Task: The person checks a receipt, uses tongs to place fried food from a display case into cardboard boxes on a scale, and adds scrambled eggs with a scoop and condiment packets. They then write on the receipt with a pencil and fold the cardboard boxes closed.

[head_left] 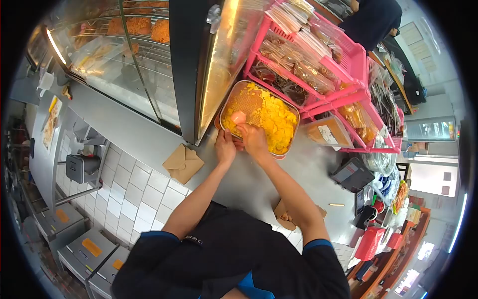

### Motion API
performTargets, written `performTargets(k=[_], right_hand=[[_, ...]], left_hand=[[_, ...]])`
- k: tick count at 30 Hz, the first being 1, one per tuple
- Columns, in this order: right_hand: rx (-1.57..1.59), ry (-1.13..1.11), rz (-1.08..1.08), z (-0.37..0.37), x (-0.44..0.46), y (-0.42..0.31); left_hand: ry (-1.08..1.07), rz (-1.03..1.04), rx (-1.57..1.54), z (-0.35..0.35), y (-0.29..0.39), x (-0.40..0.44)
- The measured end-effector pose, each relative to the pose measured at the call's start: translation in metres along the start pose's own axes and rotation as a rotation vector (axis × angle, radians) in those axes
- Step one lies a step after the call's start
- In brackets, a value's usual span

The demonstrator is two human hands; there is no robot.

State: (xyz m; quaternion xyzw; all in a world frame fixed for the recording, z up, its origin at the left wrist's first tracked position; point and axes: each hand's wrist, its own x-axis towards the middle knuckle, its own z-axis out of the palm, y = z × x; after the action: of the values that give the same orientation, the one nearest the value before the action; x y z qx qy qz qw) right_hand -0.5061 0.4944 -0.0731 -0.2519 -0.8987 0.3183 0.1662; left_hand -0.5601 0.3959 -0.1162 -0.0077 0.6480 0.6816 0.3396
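A metal tray [294,107] with rounded corners stands on the counter in front of me. Yellow food in small soft pieces [279,119], like chopped egg, is heaped along its right side, while a browner layer shows at the upper left. My right hand [254,141] reaches over the near rim, its fingers closed at a smooth pale pink piece [238,117] whose kind I cannot make out. My left hand [225,147] is at the tray's near left corner with fingers bent together; what they grip is partly hidden.
A glass display case [149,65] with fried food stands at the left. Stacked pink baskets [308,97] of packaged goods rise behind the tray at right. A folded brown carton [183,163] lies near the counter's edge. Another person [373,22] is at upper right.
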Motion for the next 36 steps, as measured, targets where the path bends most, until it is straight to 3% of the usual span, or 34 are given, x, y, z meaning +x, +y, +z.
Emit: performTargets(k=[3, 7, 9, 10, 12, 13, 15, 19, 22, 24, 25, 27, 28, 30, 31, 33, 35, 36], right_hand=[[0.163, -0.062, 0.155, 0.002, 0.011, -0.016], [0.241, -0.149, 0.12, -0.003, 0.024, 0.012], [0.434, -0.205, 0.444, -0.007, 0.04, 0.029], [0.434, -0.195, 0.447, -0.008, 0.042, 0.034], [0.706, -0.019, 0.65, -0.008, 0.04, 0.046], [0.704, -0.01, 0.653, -0.01, 0.039, 0.052], [1.076, 0.113, 0.709, -0.018, 0.031, 0.053], [1.308, 0.268, 0.674, -0.073, -0.013, 0.036], [1.255, 0.388, 0.671, -0.143, -0.091, 0.003], [1.152, 0.482, 0.618, -0.173, -0.159, 0.002], [1.081, 0.523, 0.606, -0.186, -0.195, 0.003], [0.964, 0.66, 0.738, -0.201, -0.259, -0.004], [0.973, 0.663, 0.74, -0.202, -0.284, -0.007], [0.736, 0.731, 0.912, -0.199, -0.327, -0.008], [0.749, 0.74, 0.91, -0.188, -0.338, -0.005], [0.178, 0.645, 0.588, -0.154, -0.351, -0.003], [-0.182, 0.546, 0.369, -0.143, -0.359, 0.004], [-0.196, 0.562, 0.412, -0.142, -0.361, 0.004]], left_hand=[[-0.073, -0.05, -0.081, -0.006, -0.001, 0.009], [-0.127, -0.136, -0.164, -0.009, 0.001, 0.006], [-0.125, -0.145, -0.144, -0.009, 0.0, 0.008], [-0.133, -0.144, -0.141, -0.011, 0.001, 0.01], [-0.172, -0.147, -0.118, -0.017, -0.003, 0.013], [-0.181, -0.148, -0.116, -0.018, -0.005, 0.014], [-0.181, -0.166, -0.11, -0.021, -0.008, 0.012], [-0.235, -0.213, -0.029, -0.026, -0.005, -0.008], [-0.445, -0.186, 0.189, -0.019, -0.006, -0.059], [-0.796, -0.193, 0.392, -0.006, 0.003, -0.097], [-0.809, -0.199, 0.398, 0.005, 0.013, -0.119], [-1.046, 0.025, 0.803, 0.034, 0.024, -0.168], [-1.046, 0.023, 0.813, 0.043, 0.01, -0.18], [-1.015, 0.428, 1.073, 0.055, -0.024, -0.196], [-1.017, 0.436, 1.086, 0.058, -0.034, -0.199], [-0.947, 0.402, 1.074, 0.062, -0.044, -0.204], [-0.953, 0.328, 1.055, 0.061, -0.047, -0.205], [-0.944, 0.251, 1.023, 0.06, -0.046, -0.205]])
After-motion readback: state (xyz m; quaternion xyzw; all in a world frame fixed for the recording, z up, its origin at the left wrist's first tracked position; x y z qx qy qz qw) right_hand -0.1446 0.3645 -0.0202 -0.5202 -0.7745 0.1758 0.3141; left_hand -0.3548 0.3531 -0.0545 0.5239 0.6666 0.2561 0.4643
